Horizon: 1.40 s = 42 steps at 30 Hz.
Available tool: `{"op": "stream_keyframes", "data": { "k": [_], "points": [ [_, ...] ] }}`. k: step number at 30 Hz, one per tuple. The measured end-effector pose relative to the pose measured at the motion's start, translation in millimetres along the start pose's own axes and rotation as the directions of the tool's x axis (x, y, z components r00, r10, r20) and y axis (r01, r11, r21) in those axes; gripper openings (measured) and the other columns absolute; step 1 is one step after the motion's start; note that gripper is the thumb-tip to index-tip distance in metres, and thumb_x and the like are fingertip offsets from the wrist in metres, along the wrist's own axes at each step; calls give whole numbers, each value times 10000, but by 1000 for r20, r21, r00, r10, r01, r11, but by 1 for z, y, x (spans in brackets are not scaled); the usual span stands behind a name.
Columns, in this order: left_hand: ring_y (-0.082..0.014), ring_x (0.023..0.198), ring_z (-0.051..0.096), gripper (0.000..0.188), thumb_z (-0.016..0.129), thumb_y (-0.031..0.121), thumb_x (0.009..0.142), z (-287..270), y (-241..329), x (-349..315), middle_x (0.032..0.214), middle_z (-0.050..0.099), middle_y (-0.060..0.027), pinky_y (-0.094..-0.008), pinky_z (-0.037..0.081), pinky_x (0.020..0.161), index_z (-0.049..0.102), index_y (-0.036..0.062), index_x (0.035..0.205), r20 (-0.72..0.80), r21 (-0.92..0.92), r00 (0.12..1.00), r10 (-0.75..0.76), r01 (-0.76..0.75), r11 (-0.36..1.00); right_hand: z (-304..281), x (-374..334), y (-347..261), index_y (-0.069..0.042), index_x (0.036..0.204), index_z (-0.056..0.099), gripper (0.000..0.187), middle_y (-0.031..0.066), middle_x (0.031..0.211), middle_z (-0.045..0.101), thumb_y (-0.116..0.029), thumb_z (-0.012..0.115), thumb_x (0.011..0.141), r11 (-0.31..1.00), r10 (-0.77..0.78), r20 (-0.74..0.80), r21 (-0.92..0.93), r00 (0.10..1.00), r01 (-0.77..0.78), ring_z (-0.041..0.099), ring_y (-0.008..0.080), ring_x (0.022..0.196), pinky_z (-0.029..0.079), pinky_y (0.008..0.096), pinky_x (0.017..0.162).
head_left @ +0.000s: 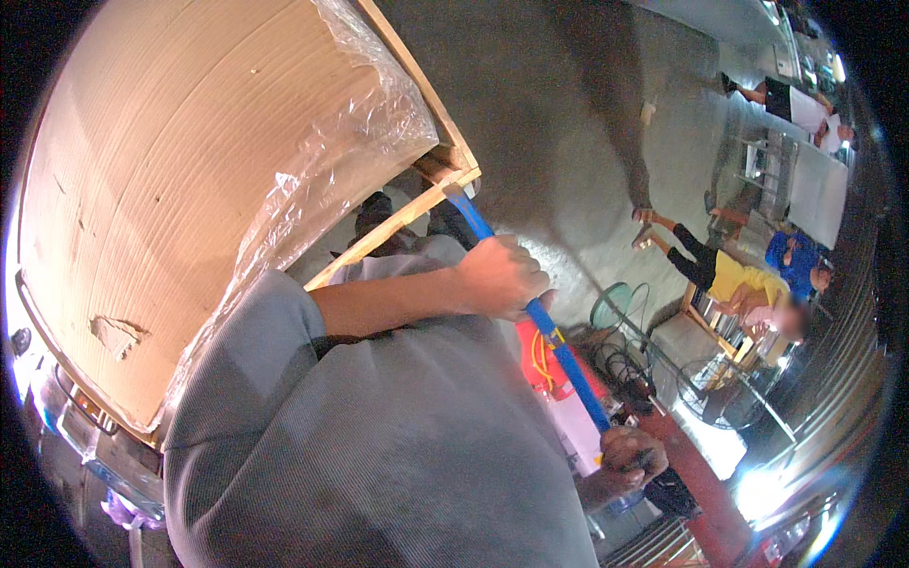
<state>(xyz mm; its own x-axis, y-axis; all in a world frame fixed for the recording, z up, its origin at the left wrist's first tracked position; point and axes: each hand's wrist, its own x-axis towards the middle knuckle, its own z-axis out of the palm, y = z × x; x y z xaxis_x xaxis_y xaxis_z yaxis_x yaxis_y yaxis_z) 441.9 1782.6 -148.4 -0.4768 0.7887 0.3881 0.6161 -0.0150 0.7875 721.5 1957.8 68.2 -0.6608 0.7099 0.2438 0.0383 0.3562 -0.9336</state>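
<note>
A long blue pry bar (570, 364) runs slantwise across the middle of the view, and both my hands are on it. My left hand (502, 275), at the end of a bare forearm from a grey sleeve, is closed round its upper part. Farther down, at the lower right, my right hand (632, 458) is wrapped round the other end. The bar's flat tip lies at the corner of a wooden frame (464, 176), seeming to touch it. That frame edges a large cardboard panel (189, 142), with torn clear plastic film (331, 161) hanging over its side.
Grey floor (530, 104) stretches beyond the frame. At the right are a person in yellow (743, 284), one in blue (793, 260) and another in white (807, 111). A standing fan (715, 390), black cables (620, 371) and a red item (542, 360) are nearer.
</note>
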Motion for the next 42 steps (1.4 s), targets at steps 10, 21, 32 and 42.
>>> {"op": "stream_keyframes", "data": {
  "k": [10, 21, 32, 42],
  "points": [
    [-199, 565, 602, 215, 757, 281, 575, -31, -12, 14, 596, 551, 31, -361, 435, 530, 590, 209, 690, -335, -179, 937, -102, 43, 983, 54, 81, -81, 53, 1029, 496, 474, 7, 526, 429, -385, 648, 930, 995, -95, 26, -16, 995, 95, 428, 125, 409, 390, 290, 425],
    [-216, 642, 643, 256, 769, 290, 593, -29, -16, 27, 671, 604, 0, -370, 485, 596, 602, 171, 747, -196, -179, 971, -138, 102, 979, 99, 136, -76, 70, 1086, 480, 498, 21, 547, 447, -377, 640, 934, 999, -33, 195, 15, 980, 31, 433, 126, 410, 396, 289, 422],
    [-219, 635, 654, 238, 748, 332, 635, -5, -6, 22, 644, 618, -6, -366, 497, 643, 592, 165, 700, -128, -48, 991, -48, 43, 998, 77, 88, -61, 87, 1142, 463, 527, 35, 567, 464, -369, 631, 938, 996, -34, 162, 83, 986, 21, 439, 126, 411, 403, 288, 419],
    [-211, 648, 653, 186, 744, 319, 648, -5, -8, 19, 653, 619, 0, -353, 481, 647, 615, 196, 701, -129, -98, 990, -49, 37, 995, 66, 67, -65, 103, 1194, 449, 556, 48, 585, 480, -361, 623, 942, 998, -34, 120, 47, 992, 29, 444, 127, 412, 410, 287, 416]
  ]
}}
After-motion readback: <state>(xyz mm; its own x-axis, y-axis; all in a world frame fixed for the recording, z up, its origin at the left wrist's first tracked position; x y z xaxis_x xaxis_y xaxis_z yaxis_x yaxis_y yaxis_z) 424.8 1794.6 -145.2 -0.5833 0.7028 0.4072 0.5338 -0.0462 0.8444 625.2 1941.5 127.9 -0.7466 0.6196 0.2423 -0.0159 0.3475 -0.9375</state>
